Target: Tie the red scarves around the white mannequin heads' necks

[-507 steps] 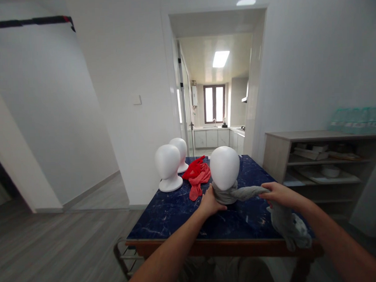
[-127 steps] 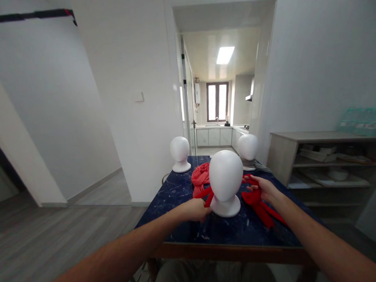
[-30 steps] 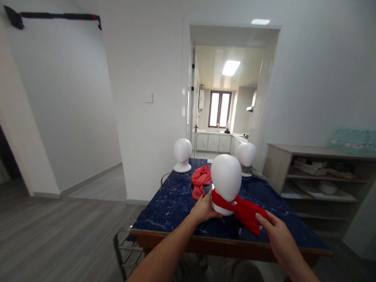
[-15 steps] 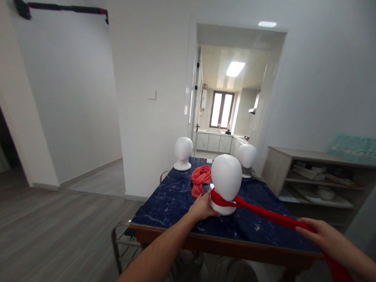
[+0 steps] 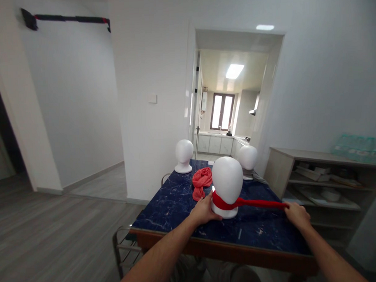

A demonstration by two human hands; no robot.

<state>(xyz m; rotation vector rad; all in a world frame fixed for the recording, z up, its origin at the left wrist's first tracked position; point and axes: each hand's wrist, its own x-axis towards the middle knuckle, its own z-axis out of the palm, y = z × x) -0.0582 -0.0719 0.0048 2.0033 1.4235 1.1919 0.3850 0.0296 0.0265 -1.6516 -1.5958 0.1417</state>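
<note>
Your left hand (image 5: 204,210) rests against the base of the nearest white mannequin head (image 5: 227,180), fingers curled around its left side and touching the red scarf (image 5: 248,203) wound about its neck. That forearm reaches up from the lower left, nearly straight. Your right hand (image 5: 297,215) sits out to the right, low over the surface (image 5: 178,203), fingers closed around the free end of the red scarf, which runs taut in a thin line from the neck to your grip. That arm comes in from the lower right corner, stretched out.

The mannequin head stands upright near the middle of the dark blue marbled surface. Just behind it on the left lies a crumpled coral-red cloth (image 5: 202,180). Two more white mannequin heads stand at the far end: one at the far left (image 5: 184,155), one at the far right (image 5: 248,158), the latter with a grey cloth at its base. To the right of the surface stands an open shelf unit (image 5: 324,154) holding flat stacked items, too blurred to name, with a pale green package (image 5: 359,144) on top.
</note>
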